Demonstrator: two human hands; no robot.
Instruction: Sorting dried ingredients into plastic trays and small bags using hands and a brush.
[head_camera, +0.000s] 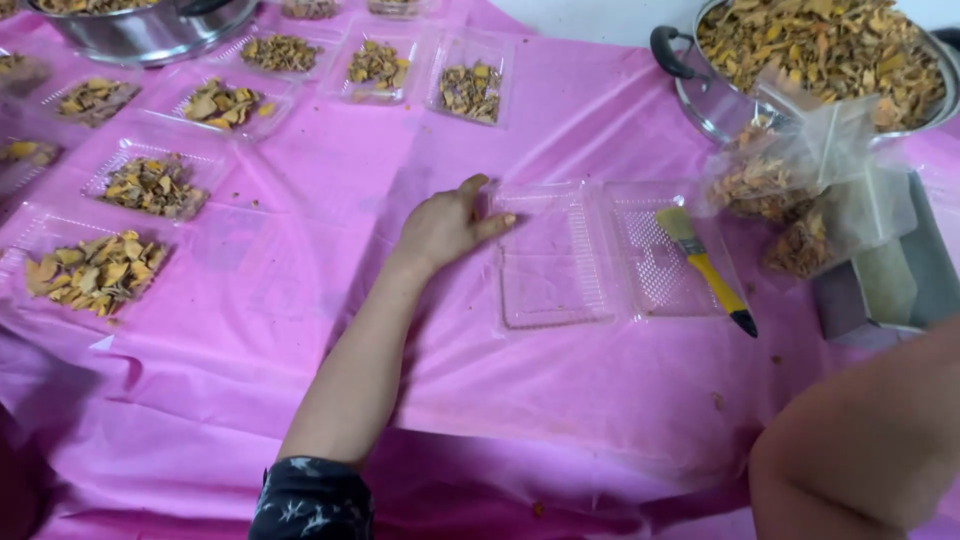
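My left hand reaches across the pink table cover and grips the left rim of an empty clear plastic hinged container, thumb over its edge. The container lies open in two halves. A flat brush with a yellow handle lies across its right half. Only the forearm of my right arm shows, at the lower right; the hand itself is out of view.
Several clear trays of dried yellow-brown pieces lie at the left and back. A steel pot of the same pieces stands at the back right, clear bags of them before it, beside a grey box. Another steel bowl is back left.
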